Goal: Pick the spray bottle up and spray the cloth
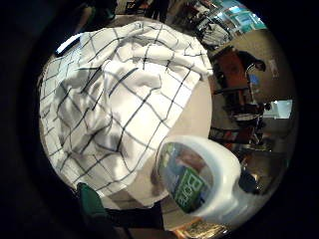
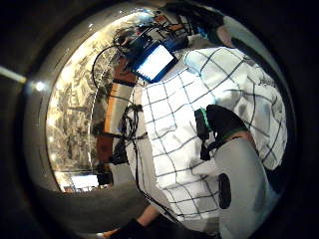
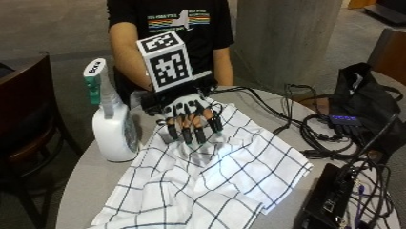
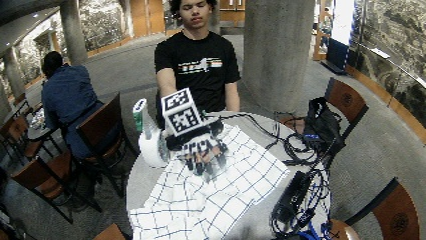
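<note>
While hovering over checked cloth (image 3: 209,176), gloved right hand (image 3: 189,119) apparently holds nothing, fingers relaxed, spray bottle (image 3: 111,121) beside.

A round grey table (image 4: 143,186) stands in a large hall with a smooth grey floor (image 4: 373,150). Just behind it rises a thick concrete column (image 4: 278,50). Dark wooden chairs ring the table: one at the left (image 3: 25,109), one at the far right (image 4: 346,102), another near right (image 4: 394,212). Farther left, more chairs (image 4: 36,177) surround another table. The far wall has wood panelling (image 4: 143,15), and a patterned stone wall (image 4: 393,30) runs along the right.
</note>
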`<state>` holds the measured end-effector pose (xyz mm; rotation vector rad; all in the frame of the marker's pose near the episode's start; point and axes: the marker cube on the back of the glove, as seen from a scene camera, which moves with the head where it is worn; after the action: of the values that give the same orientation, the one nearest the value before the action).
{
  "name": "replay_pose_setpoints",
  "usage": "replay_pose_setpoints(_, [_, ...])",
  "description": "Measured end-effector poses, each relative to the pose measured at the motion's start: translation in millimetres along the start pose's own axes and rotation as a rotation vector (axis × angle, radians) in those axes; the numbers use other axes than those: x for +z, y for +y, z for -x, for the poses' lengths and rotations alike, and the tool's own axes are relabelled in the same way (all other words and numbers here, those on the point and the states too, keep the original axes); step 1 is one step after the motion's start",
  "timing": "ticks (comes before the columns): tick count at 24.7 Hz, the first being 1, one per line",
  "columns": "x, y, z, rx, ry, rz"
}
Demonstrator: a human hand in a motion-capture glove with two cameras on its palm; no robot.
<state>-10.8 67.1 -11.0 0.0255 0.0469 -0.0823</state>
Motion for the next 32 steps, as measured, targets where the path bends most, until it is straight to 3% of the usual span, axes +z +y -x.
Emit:
replay_pose_setpoints(7, [-18,94,8,-0.158,0.037,-0.044])
replay_pose_setpoints(15, [-22,185,-8,-0.170,0.034,-0.152])
replay_pose_setpoints(21, [-25,216,-24,-0.146,-0.009,-0.178])
replay_pose_setpoints(28, [-32,217,-44,-0.034,-0.270,-0.328])
replay_pose_setpoints(32, [-32,230,-63,0.022,-0.445,-0.337])
